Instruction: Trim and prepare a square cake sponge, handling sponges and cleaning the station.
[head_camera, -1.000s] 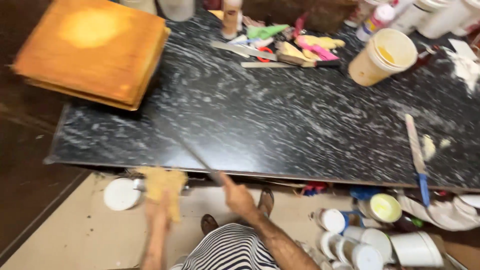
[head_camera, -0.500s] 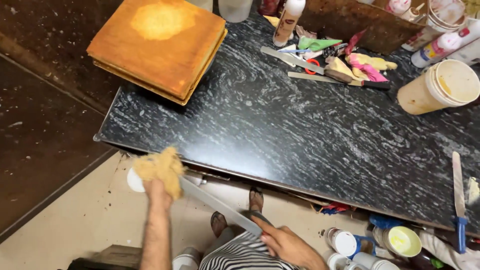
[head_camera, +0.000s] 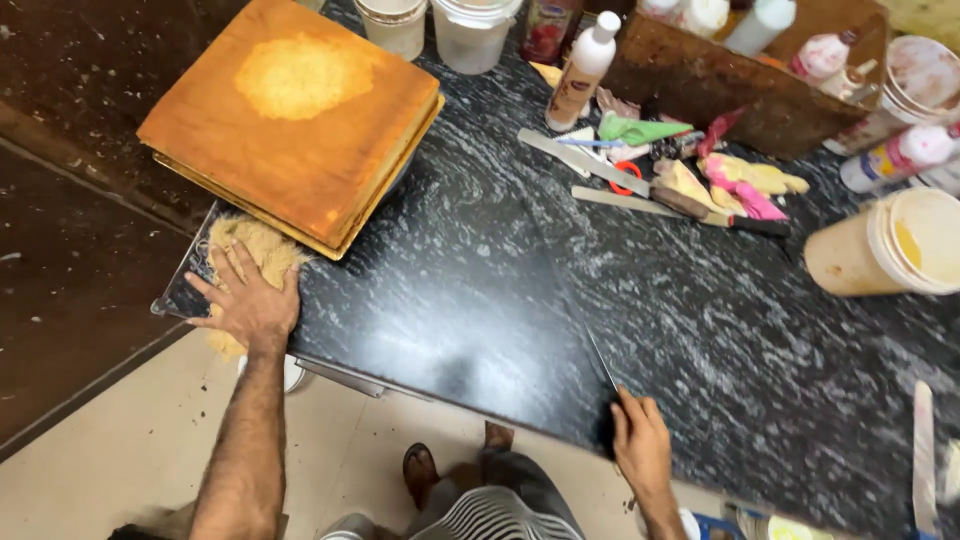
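My left hand (head_camera: 245, 300) presses flat, fingers spread, on a tan cloth (head_camera: 255, 262) at the near left corner of the black marble counter (head_camera: 470, 300). Just behind the cloth sits a large square brown cake (head_camera: 295, 115) on a board, with a pale patch on top. My right hand (head_camera: 640, 445) grips the dark handle of a long knife (head_camera: 592, 355) at the counter's front edge; the thin blade lies over the counter and points away from me.
Palette knives, scissors and piping bags (head_camera: 690, 180) lie at the back right beside a brown box (head_camera: 720, 80). A white squeeze bottle (head_camera: 583, 70), plastic tubs (head_camera: 470, 30) and a cream bucket (head_camera: 890, 250) stand there. Another spatula (head_camera: 922, 450) lies at far right.
My left hand rose from below the counter edge and set the cloth on the counter corner. My right hand with the knife came up onto the front edge. The view shifted left.
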